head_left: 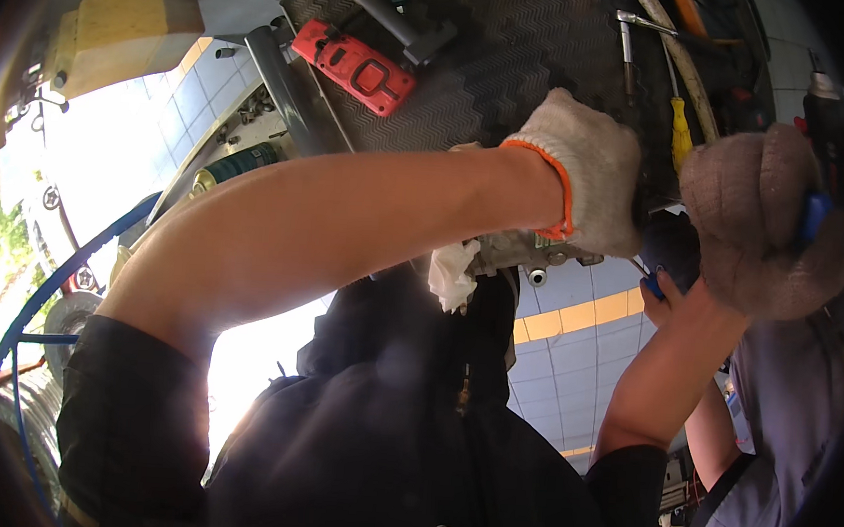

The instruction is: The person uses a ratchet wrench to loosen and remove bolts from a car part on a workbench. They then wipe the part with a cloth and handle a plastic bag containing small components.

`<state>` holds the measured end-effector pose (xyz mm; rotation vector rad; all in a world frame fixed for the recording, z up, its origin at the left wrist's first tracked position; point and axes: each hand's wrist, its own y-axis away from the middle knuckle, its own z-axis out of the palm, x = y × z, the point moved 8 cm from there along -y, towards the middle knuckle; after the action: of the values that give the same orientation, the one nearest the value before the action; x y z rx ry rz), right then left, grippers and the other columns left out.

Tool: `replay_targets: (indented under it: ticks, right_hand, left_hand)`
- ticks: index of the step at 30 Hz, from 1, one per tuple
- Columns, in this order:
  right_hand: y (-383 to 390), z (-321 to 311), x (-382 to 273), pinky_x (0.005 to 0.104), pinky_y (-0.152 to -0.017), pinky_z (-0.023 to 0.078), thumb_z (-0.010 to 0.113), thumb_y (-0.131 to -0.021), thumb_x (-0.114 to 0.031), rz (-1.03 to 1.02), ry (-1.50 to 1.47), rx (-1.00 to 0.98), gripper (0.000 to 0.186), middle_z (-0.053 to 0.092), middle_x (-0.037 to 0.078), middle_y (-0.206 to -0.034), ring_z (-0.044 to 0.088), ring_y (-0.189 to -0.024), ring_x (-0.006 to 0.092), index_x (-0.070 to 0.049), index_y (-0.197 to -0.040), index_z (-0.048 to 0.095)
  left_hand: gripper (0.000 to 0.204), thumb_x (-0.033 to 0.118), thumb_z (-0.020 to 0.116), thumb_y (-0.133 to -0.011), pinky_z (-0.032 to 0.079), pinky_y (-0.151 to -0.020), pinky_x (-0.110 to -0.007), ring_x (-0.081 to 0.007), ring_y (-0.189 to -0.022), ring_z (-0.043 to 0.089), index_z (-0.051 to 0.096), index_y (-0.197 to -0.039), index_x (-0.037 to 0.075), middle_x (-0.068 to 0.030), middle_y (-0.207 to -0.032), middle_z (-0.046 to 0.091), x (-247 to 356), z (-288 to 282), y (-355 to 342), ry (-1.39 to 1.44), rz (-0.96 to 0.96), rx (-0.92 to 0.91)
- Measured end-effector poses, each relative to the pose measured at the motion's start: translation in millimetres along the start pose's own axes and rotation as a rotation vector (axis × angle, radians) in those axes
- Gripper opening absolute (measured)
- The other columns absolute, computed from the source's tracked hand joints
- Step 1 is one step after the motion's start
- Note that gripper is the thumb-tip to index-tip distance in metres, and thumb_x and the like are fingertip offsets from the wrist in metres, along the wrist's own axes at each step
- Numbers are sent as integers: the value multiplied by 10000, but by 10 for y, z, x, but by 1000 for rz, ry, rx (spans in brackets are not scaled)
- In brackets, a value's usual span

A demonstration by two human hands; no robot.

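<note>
My left hand, in a white knit glove with an orange cuff, reaches across to the mat's near edge. It is closed, its back toward me, and its fingertips are hidden. Beneath it sits a metal machine part, with crumpled white tissue hanging beside it. My right hand, in a grey-brown knit glove, is raised at the right with curled fingers. A blue piece shows between its thumb and fingers; its kind is unclear. Just beyond stands a black tool with a silver tip.
A red plastic tool case lies on the black ribbed mat. Toward the right are a ratchet wrench and a yellow-handled screwdriver. A co-worker's bare hand holds something blue. At left are a green can and blue tubing.
</note>
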<state>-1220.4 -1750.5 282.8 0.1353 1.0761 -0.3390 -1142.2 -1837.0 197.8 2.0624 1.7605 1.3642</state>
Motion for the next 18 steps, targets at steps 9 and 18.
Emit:
replay_targets:
  ticks: [9, 18]
  right_hand:
    - [24, -91, 147, 348, -571, 239, 558, -1172, -535, 11, -89, 311, 531, 370, -38, -624, 264, -563, 128, -206, -779, 422]
    - [-45, -48, 151, 345, -601, 243, 522, -1213, -505, -77, -280, 79, 528, 332, -39, -671, 254, -640, 135, -206, -790, 416]
  left_hand:
    - [436, 503, 759, -918, 557, -1079, -410, -257, -919, 858, 936, -1028, 120, -94, -908, 885, 27, -3, 16, 3, -47, -126]
    - [484, 564, 734, -951, 565, -1066, -426, -248, -936, 851, 950, -1095, 156, -66, -953, 890, 33, -45, 52, -10, -45, -110]
